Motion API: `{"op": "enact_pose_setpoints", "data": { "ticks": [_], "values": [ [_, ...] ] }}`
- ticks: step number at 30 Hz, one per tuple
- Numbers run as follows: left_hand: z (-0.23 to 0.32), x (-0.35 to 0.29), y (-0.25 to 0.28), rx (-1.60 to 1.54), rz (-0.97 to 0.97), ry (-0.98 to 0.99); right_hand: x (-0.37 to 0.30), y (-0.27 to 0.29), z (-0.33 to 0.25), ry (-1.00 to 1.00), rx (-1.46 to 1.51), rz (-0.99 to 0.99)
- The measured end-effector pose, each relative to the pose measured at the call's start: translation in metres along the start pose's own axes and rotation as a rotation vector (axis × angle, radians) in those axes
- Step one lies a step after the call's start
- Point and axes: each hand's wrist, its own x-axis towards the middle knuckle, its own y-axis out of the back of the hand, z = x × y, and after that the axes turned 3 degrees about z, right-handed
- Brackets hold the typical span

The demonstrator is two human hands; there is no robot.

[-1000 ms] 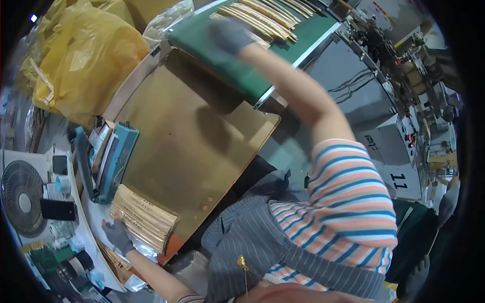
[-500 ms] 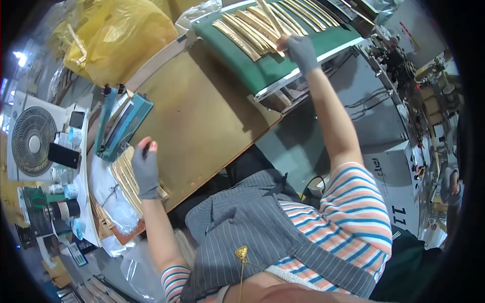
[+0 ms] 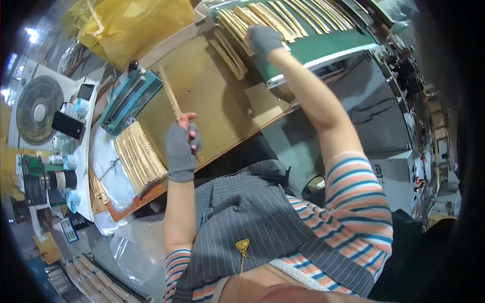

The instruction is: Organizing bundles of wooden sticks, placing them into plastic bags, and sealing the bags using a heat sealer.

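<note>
My left hand point(image 3: 183, 149), in a grey glove with bare fingertips, is closed around the lower end of a long slim tan packet point(image 3: 170, 93). The packet points up and away over the brown board. At the far side, my right hand point(image 3: 265, 41), gloved alike, rests over the row of similar packets point(image 3: 275, 21) on the green conveyor belt point(image 3: 323, 46); its fingers are hidden behind the back of the hand. Two more slim packets point(image 3: 228, 54) lie on the board point(image 3: 202, 96) beside the belt. A bundle of packets point(image 3: 139, 154) is stacked left of my left hand.
A teal bar heat sealer point(image 3: 132, 101) stands at the board's left. Beyond it are a yellow plastic bag point(image 3: 136, 28), a fan point(image 3: 40, 108) and a dark phone point(image 3: 68, 125). Clear plastic point(image 3: 108, 171) lies by the stack. Grey machinery point(image 3: 371, 101) stands at right.
My left hand moved right and now holds a packet. My right hand shifted left along the belt; the packet seen raised in it no longer shows there. Two packets now lie on the board.
</note>
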Motion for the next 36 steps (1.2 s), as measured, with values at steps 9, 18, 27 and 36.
{"op": "enact_pose_setpoints", "data": {
  "ticks": [9, 18, 27, 36],
  "values": [
    [-0.026, -0.038, 0.06, -0.006, 0.18, 0.032, 0.04, -0.019, 0.039, -0.341, 0.229, -0.208],
    [-0.027, -0.042, 0.063, 0.066, 0.221, 0.017, 0.042, -0.017, 0.012, -0.31, 0.392, -0.092],
    [-0.022, -0.058, 0.057, 0.09, 0.187, 0.002, 0.036, 0.003, -0.072, 0.261, 0.686, 0.22],
    [-0.04, -0.095, 0.055, 0.397, 0.305, -0.048, -0.141, 0.012, -0.176, 0.375, 0.894, -0.25]
  ]
}}
